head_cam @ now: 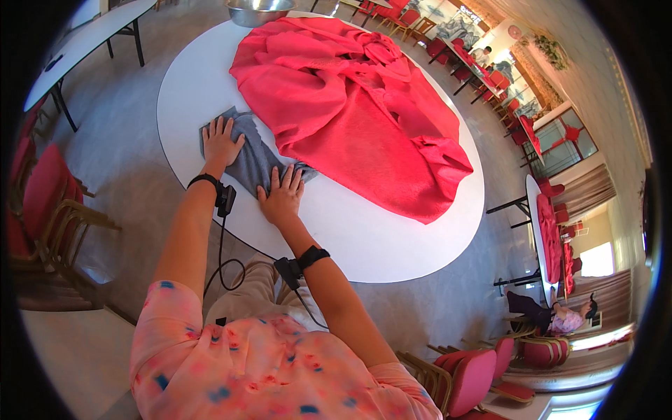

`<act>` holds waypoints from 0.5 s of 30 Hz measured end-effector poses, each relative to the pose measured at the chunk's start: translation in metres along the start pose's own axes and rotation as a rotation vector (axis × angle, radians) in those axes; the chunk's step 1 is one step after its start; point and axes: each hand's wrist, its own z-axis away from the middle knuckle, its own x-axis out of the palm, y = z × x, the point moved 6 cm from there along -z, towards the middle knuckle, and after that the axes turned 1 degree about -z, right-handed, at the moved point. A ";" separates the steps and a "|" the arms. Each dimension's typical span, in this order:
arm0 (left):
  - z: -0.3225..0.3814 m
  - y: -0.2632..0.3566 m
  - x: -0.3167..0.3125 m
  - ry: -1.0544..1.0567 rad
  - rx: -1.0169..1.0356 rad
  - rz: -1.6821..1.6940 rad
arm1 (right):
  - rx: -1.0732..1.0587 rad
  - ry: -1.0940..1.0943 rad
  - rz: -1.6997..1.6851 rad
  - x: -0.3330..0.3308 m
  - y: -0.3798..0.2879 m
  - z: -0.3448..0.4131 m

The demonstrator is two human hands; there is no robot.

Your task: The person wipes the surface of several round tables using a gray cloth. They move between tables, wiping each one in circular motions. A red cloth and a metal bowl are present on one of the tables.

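Note:
A grey cloth (247, 152) lies spread on the white round table (181, 100), near its front left edge. My left hand (222, 144) rests flat on the cloth's left part with the fingers spread. On its right part, my right hand (282, 197) presses down with the fingers apart, partly over the cloth and partly over the tabletop. Just beyond both hands, a large red tablecloth (346, 121) is heaped in loose folds over much of the table. Part of the grey cloth is hidden under my hands.
A metal basin (260, 11) stands at the table's far edge. Red chairs (50, 194) are at the left, with stacked chairs (472, 375) at the lower right. A long table (94, 42) is at the upper left. Other people (564, 320) are farther off at the right.

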 end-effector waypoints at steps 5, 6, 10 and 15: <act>0.017 -0.003 -0.002 0.001 -0.135 0.015 | -0.014 -0.027 -0.016 -0.004 0.002 0.000; 0.021 -0.004 -0.002 -0.005 -0.168 0.017 | -0.020 -0.029 -0.027 -0.005 0.003 0.001; 0.039 -0.004 -0.007 -0.024 -0.254 0.000 | -0.046 -0.021 -0.050 -0.008 0.007 0.008; 0.061 0.000 -0.014 -0.049 -0.270 -0.002 | -0.081 0.045 -0.086 -0.008 0.009 0.028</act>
